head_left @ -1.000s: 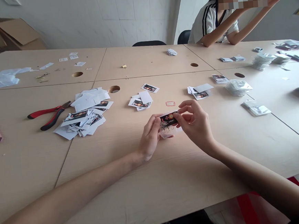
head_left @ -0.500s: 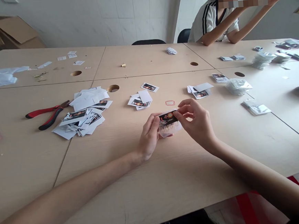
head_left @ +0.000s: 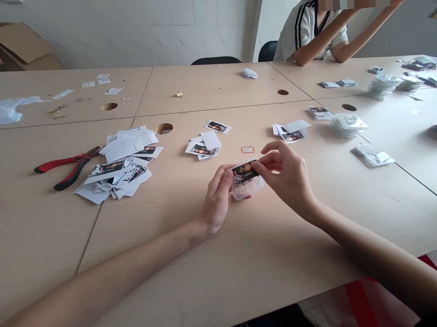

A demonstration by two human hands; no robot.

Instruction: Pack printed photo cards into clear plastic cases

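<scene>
A small translucent plastic case [head_left: 239, 193] showing several thin, curved, hook-like pieces sits in my left hand [head_left: 216, 199], with the thumb over its left edge and fingers beneath. Across the upper part of the case lies a black printed card [head_left: 244, 172] with orange and white print. My right hand [head_left: 290, 178] pinches the card's upper right corner between thumb and index finger, its other fingers curled above the table. Just beyond, a small red-outlined rectangle [head_left: 247, 150] lies flat.
Loose printed cards [head_left: 121, 176] and red-black pliers [head_left: 71, 165] lie to the left. Small card piles [head_left: 204, 147] sit ahead. Clear plastic packets [head_left: 347, 125] are at the right. Across the table [head_left: 198, 286] a person [head_left: 306, 30] sits with raised hands.
Both hands keep their hold on the case and card. My right thumb and the card's right corner have shifted very slightly; the whole view has drifted a little.
</scene>
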